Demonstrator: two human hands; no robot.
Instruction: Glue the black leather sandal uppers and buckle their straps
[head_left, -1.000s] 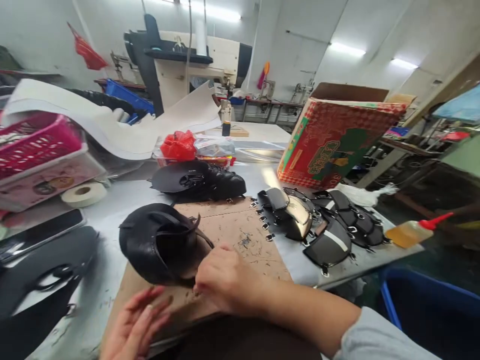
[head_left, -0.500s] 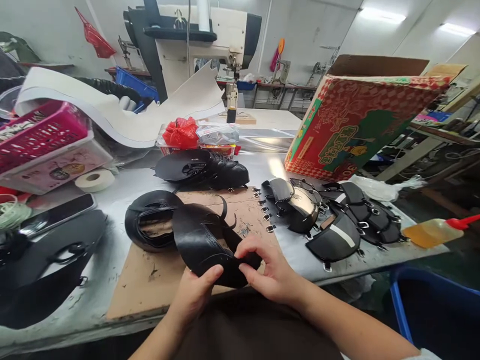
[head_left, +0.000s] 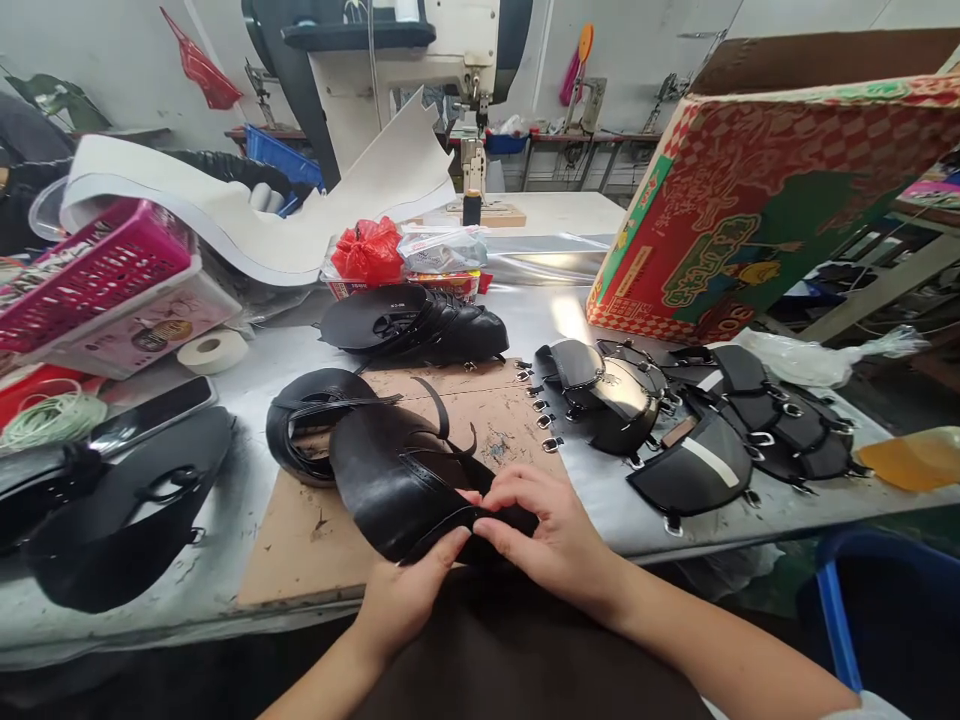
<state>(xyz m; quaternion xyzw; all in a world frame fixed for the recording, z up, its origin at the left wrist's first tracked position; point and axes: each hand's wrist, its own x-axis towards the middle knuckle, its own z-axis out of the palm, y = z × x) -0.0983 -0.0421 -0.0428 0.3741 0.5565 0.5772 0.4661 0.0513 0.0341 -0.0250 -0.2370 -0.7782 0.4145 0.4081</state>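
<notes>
Both my hands grip a curved black leather piece (head_left: 379, 470) at the near edge of the table, over a brown board. My left hand (head_left: 416, 590) is closed on its lower edge, thumb on top and fingers mostly hidden underneath. On the right side of the same piece, my right hand (head_left: 544, 530) pinches the edge between thumb and fingers. Thin black strips stick up from the piece. Just left of it lies a coil of black strap (head_left: 300, 470), and behind it a stack of black leather pieces (head_left: 375, 315).
The brown board (head_left: 289, 550) lies under the work. Black parts with metal buckles (head_left: 690, 465) spread to the right, before a large red carton (head_left: 750, 220). A phone (head_left: 154, 415), tape roll (head_left: 213, 350) and pink basket (head_left: 97, 280) stand left. A sewing machine (head_left: 472, 70) rises behind.
My left thumb has moved right along the edge, closer to my right hand. The leather piece has tilted a little. The whole view has shifted slightly.
</notes>
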